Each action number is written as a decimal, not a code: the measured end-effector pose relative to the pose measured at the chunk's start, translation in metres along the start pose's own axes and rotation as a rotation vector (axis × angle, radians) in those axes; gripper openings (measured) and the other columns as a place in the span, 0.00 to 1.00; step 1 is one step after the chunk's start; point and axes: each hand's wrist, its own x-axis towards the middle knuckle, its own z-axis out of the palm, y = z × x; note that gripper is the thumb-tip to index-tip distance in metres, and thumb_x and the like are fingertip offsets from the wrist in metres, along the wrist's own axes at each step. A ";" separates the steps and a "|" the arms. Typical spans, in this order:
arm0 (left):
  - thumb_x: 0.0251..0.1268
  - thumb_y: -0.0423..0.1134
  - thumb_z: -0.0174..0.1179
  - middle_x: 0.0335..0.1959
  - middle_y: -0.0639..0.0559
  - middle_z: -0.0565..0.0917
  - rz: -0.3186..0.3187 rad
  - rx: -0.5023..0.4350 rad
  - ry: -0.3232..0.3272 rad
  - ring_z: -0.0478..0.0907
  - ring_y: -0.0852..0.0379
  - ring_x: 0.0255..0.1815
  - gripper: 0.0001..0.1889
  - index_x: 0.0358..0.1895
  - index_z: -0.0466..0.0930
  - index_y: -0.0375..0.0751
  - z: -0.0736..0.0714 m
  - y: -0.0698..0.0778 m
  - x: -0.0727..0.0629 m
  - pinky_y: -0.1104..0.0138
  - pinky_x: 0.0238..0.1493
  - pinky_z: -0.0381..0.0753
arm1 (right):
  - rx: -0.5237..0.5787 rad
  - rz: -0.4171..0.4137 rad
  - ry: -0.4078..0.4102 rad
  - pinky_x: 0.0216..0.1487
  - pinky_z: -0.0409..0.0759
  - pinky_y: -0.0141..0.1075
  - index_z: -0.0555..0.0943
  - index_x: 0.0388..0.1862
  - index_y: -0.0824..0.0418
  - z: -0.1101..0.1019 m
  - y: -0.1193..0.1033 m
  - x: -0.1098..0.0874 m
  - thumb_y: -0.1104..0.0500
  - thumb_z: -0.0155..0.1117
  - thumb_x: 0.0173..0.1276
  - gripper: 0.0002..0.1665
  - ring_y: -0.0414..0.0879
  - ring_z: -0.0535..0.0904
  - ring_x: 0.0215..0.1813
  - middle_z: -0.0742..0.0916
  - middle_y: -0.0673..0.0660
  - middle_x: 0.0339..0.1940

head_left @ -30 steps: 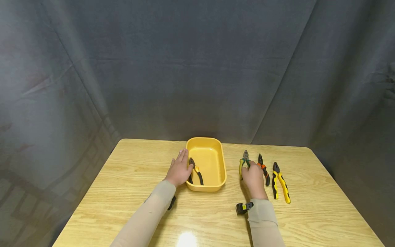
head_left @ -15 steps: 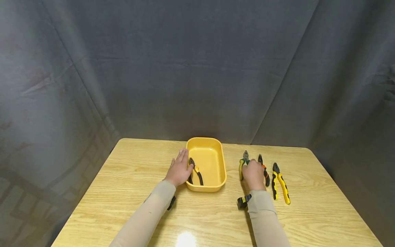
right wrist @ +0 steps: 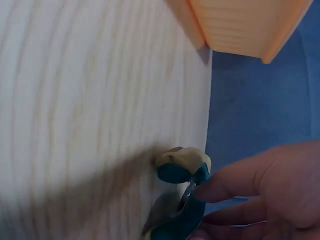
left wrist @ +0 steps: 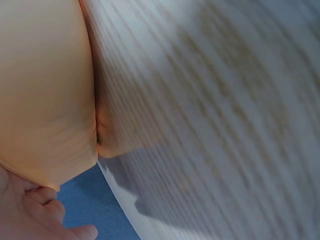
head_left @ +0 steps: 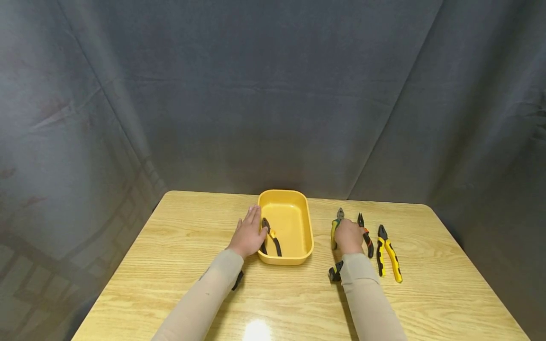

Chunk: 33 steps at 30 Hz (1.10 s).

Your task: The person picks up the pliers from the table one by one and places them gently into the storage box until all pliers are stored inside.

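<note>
My left hand (head_left: 248, 237) rests against the left wall of a yellow plastic tub (head_left: 285, 260), fingers straight along its side and thumb over the rim. Inside the tub, at the left, lies a pair of black-and-yellow pliers (head_left: 277, 247), partly hidden by that thumb. To the right of the tub, my right hand (head_left: 350, 235) pinches green-and-yellow pliers (head_left: 334, 232) between thumb and fingers. Their jaws point to the far edge, and the hand covers much of the handles. Up close in the right wrist view, the thumb presses on a green grip (right wrist: 187, 220).
Just right of my right hand lie black-and-orange long-nose pliers (head_left: 369, 247), their handles partly covered. Farther right are yellow-and-black pliers (head_left: 393, 261), handles toward me. A dark grey curtain (head_left: 273, 94) hangs behind the wooden table (head_left: 183, 246).
My right hand and wrist have shifted slightly forward, closing in over the green-and-yellow pliers. The left hand, the tub and the other pliers have stayed in place.
</note>
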 end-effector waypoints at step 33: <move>0.81 0.47 0.47 0.83 0.40 0.49 0.012 -0.017 -0.013 0.43 0.44 0.83 0.36 0.81 0.46 0.32 -0.002 0.009 -0.002 0.41 0.77 0.49 | -0.149 0.048 0.054 0.44 0.83 0.59 0.80 0.52 0.82 0.007 -0.009 0.006 0.64 0.46 0.80 0.21 0.74 0.78 0.51 0.81 0.82 0.44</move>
